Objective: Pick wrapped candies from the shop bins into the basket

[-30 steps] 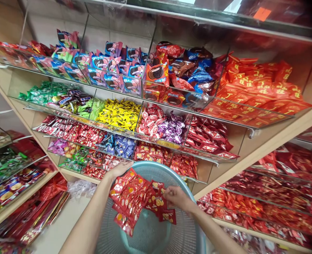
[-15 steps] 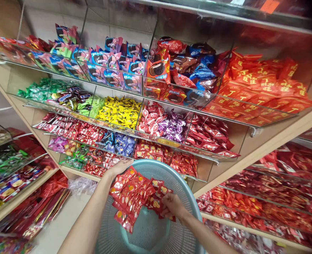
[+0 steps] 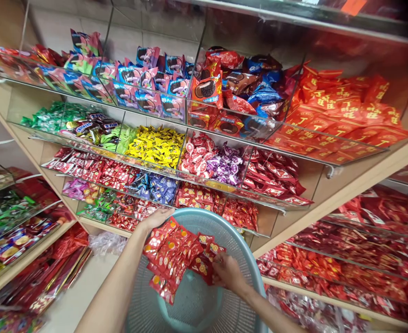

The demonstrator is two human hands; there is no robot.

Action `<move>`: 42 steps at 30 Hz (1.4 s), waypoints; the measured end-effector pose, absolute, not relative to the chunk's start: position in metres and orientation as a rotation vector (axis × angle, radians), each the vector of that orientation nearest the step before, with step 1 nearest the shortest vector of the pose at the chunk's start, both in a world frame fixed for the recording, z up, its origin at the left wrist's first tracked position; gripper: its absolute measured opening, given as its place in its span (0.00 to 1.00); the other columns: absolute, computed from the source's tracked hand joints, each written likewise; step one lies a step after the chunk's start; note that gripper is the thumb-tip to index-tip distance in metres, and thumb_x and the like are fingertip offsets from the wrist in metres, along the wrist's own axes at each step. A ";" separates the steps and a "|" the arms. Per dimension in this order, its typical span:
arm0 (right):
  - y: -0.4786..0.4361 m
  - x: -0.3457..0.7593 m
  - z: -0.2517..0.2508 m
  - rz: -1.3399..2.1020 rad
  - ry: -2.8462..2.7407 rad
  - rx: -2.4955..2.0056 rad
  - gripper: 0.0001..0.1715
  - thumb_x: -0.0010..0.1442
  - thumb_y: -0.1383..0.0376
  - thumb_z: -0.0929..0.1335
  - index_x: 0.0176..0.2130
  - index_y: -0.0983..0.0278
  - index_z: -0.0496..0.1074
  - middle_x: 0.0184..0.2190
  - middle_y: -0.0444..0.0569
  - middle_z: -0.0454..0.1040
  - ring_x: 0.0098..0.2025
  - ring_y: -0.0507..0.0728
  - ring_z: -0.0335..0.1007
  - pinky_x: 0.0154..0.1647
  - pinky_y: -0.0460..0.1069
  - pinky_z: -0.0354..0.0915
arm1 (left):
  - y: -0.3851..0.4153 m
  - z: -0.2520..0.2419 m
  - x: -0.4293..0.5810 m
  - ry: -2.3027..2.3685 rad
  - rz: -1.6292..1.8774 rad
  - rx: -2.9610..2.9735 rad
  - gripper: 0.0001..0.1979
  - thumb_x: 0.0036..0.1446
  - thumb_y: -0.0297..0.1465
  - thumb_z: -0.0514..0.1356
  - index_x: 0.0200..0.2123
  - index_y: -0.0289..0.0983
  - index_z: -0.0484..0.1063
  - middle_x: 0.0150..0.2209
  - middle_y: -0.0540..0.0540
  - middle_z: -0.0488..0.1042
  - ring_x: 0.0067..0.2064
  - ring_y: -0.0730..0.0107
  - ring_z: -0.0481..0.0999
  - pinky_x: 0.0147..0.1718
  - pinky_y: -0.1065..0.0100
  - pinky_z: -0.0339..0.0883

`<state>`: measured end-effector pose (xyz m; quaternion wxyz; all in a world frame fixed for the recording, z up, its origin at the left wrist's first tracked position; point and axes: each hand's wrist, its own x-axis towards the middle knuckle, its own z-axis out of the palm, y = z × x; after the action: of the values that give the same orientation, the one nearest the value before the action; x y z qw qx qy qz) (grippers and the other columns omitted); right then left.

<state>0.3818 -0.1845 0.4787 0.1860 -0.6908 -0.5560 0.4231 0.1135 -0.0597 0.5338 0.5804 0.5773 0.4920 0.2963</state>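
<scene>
Amid wood-framed, clear-fronted display shelves (image 3: 342,196), pinching small, flat red packets with orange fruit prints (image 3: 171,249) inside a round teal plastic mesh basket (image 3: 197,303)

Reaching to the basket's far-left rim with the left hand (image 3: 157,219), just beside the packets; cannot tell how tightly closed, with fingertips partly hidden. Gripping the packets at the right edge with the right hand (image 3: 226,270), its fingers curled narrow. Bunched in the basket's upper part, with bare base visible below. Best done, by the look of it, by steadying the rim, pinching wrapper edges rather than pressing filled middles, and working low over the base to catch any slip.

Shelved beyond, by compartment: up top, pink-and-blue biscuit packs (image 3: 125,75), orange-red biscuit packs (image 3: 207,90) mixed with blue, and orange-red pouches with gold lettering (image 3: 342,104). One level down: shiny green-wrapped sweets (image 3: 47,115), yellow-wrapped sweets (image 3: 157,145), red-and-white round sweets (image 3: 195,155) beside purple-and-white sweets (image 3: 228,162), then long dark-red packets (image 3: 275,173). Lower again: deep-blue packets (image 3: 164,187) and, near the basket's rim, shelved red packets with similar prints (image 3: 197,196).
</scene>
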 end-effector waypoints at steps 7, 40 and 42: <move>-0.167 0.395 0.512 0.375 -2.395 -1.872 0.21 0.52 0.67 0.60 0.47 0.61 0.57 0.46 0.51 0.61 0.42 0.55 0.64 0.37 0.45 0.57 | -0.055 0.520 0.111 1.101 0.694 1.266 0.26 0.42 0.49 0.55 0.35 0.33 0.72 0.31 0.47 0.76 0.36 0.65 0.72 0.38 0.67 0.63; -0.186 0.387 0.500 0.389 -2.187 -2.411 0.29 0.51 0.65 0.57 0.52 0.74 0.53 0.33 0.61 0.70 0.37 0.63 0.67 0.34 0.51 0.58 | -0.055 0.525 0.112 1.110 0.673 1.283 0.27 0.40 0.51 0.54 0.31 0.32 0.72 0.31 0.46 0.76 0.35 0.64 0.72 0.37 0.67 0.62; -0.184 0.385 0.499 0.377 -2.182 -2.428 0.29 0.51 0.66 0.57 0.52 0.75 0.52 0.33 0.61 0.71 0.37 0.63 0.68 0.33 0.51 0.59 | -0.056 0.526 0.113 1.112 0.689 1.275 0.27 0.40 0.51 0.55 0.32 0.32 0.72 0.32 0.45 0.76 0.36 0.64 0.71 0.38 0.67 0.62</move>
<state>0.3845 -0.1837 0.4994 -0.0723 -0.7369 -0.6623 0.1144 0.1126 -0.0557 0.5264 0.6112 0.5525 0.4817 0.2987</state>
